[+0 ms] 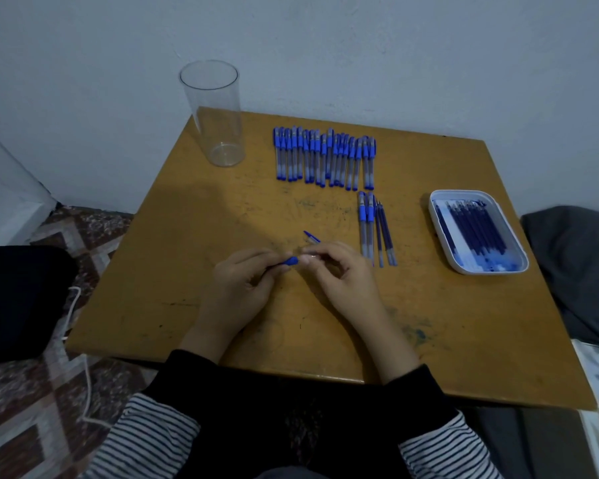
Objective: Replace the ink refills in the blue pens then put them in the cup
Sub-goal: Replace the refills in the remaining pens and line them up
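Note:
Both hands meet over the middle of the wooden table. My left hand pinches the blue tip piece of a pen, and my right hand grips the clear barrel of that pen; its far end with the blue cap pokes out past the fingers. A row of several blue pens lies at the back. Two pens and a few loose refills lie to the right of my hands. The tall clear cup stands empty at the back left corner.
A white tray holding several dark blue refills sits at the right side of the table. A black bag and a white cable lie on the patterned floor to the left. Grey cloth lies off the right edge.

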The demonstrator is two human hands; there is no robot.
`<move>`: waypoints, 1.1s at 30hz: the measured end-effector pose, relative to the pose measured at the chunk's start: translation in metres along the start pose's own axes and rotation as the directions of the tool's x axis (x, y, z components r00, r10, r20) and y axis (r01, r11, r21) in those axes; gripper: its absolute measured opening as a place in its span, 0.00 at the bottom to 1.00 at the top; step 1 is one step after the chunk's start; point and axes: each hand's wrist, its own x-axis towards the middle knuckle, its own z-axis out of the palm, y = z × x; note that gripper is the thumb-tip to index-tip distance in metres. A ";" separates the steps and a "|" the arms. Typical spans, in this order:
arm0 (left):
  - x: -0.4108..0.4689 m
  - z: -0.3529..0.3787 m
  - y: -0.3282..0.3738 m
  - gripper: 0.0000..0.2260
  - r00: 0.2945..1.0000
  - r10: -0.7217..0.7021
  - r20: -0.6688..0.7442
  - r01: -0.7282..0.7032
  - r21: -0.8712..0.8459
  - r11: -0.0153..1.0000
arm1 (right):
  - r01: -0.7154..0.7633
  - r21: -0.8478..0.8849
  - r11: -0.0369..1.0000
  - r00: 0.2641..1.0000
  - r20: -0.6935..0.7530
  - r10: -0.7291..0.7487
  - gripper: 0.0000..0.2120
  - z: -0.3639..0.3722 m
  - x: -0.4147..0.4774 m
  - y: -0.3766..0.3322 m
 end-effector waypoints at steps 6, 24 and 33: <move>-0.001 -0.001 0.001 0.07 1.000 0.004 0.012 -0.004 0.010 1.000 | 0.061 0.019 0.998 0.998 0.001 -0.061 0.04 0.001 -0.001 0.000; -0.001 -0.001 0.002 0.08 1.000 0.009 0.010 -0.010 0.050 0.999 | 0.023 0.116 0.993 1.000 0.009 -0.024 0.07 -0.005 -0.003 -0.002; -0.003 -0.001 0.005 0.09 0.998 0.054 -0.022 -0.051 0.117 0.992 | -0.113 0.134 0.985 0.993 -0.011 0.115 0.04 -0.001 -0.002 -0.008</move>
